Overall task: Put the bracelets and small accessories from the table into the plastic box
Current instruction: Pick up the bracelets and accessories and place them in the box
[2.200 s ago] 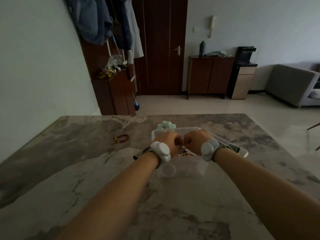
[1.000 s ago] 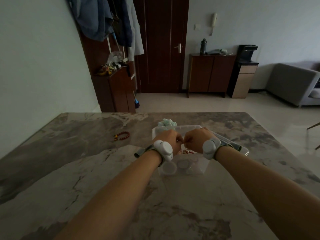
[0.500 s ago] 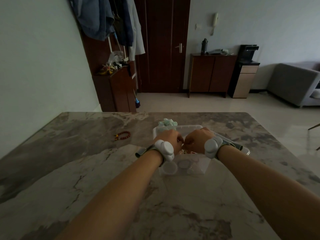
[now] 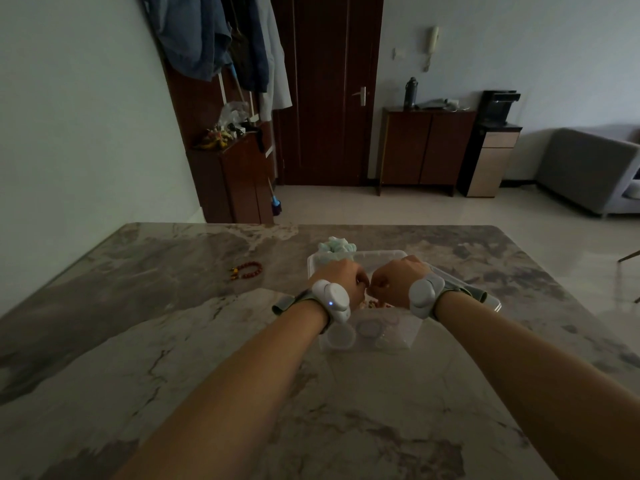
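My left hand (image 4: 341, 280) and my right hand (image 4: 396, 280) are curled into fists, knuckles nearly touching, right above the clear plastic box (image 4: 375, 336) at the table's middle. Their fingertips pinch together on a small beaded accessory (image 4: 375, 304). Its reddish beads show just beneath the hands, inside the box; the rest is hidden. A red bead bracelet (image 4: 246, 270) lies on the marble table (image 4: 173, 358), well left of the box. A mint-green scrunchie (image 4: 337, 244) sits just behind the box.
A flat clear lid (image 4: 493, 303) pokes out behind my right wrist. Both wrists wear white trackers. Beyond the table's far edge are floor, a dark cabinet (image 4: 426, 147) and a grey sofa (image 4: 588, 168).
The dark accessory that dangled under my hands has sunk lower into the box. My fists stayed together over the box, shifting hardly at all.
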Motion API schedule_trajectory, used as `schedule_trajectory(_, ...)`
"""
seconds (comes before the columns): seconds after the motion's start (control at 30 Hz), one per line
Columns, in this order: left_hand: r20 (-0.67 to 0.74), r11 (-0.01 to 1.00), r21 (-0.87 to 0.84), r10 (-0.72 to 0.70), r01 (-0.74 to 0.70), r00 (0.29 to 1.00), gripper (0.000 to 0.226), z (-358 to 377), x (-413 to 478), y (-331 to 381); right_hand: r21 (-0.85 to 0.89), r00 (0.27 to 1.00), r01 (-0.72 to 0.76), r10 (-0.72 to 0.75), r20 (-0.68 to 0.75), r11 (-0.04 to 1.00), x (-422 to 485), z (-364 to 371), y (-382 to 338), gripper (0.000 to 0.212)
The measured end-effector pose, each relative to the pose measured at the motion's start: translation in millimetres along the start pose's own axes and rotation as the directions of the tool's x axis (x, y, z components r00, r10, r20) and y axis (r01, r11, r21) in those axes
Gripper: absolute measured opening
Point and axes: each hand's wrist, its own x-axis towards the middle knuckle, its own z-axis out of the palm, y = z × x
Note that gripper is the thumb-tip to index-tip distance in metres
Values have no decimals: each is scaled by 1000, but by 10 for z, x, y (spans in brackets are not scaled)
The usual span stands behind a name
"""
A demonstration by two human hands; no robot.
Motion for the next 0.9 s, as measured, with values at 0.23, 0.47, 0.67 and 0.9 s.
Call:
schedule_trajectory(0.23, 17, 1000, -6, -10, 10, 1000, 30, -39, -4, 16, -16, 999, -32, 32, 25, 999, -34, -91, -67, 30)
schedule_trajectory(0.47, 85, 995, -97, -14, 23, 996, 31, -124, -97, 110, 13, 986, -42, 40, 163, 999, -138, -301, -157, 28)
schedule_trajectory(0.67, 28, 993, -102, -55, 57, 998, 23, -16, -241, 117, -89, 968, -67, 86, 234, 994, -187, -151, -157, 38)
schedule_trajectory(0.9, 102, 991, -133, -9, 23, 995, 29, -84, -452, 189, -185, 965, -6, 55, 258, 983, -320, -146, -209, 41)
